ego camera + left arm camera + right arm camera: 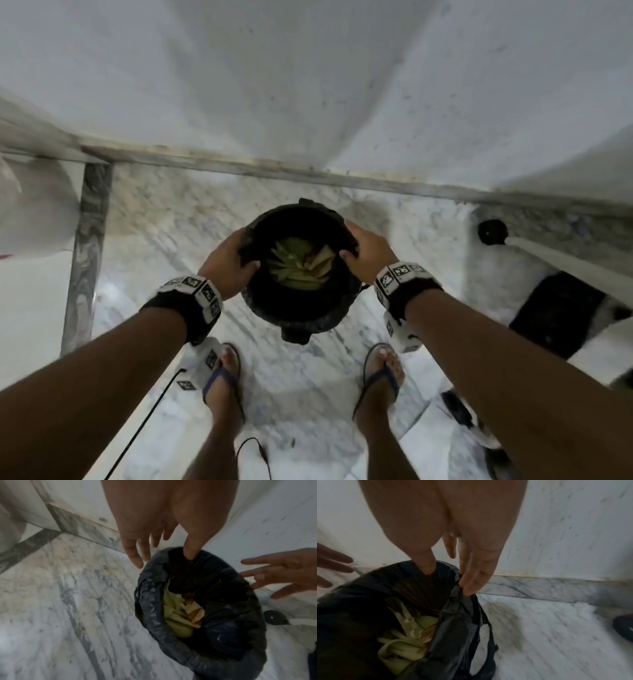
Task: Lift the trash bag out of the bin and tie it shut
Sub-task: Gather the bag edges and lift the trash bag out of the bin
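A black trash bag point(294, 318) lines a small round bin on the marble floor, its edge folded over the rim so that the bin itself is hidden. Green peels and brown scraps point(294, 263) lie inside the bag point(154, 622). My left hand point(245, 253) is at the left rim; its thumb point(190, 555) touches the inside of the bag's edge while the fingers stay straight outside. My right hand point(352, 246) is at the right rim, thumb point(428, 568) inside and straight fingers point(471, 585) against the outer fold of the bag point(457, 628). Neither hand grips the plastic.
The bin stands close to a white wall with a marble skirting point(308, 174). My feet in flip-flops point(222, 377) are just in front of it. A black round object point(492, 232) and a dark mat point(555, 311) lie to the right, a cable point(147, 421) on the left.
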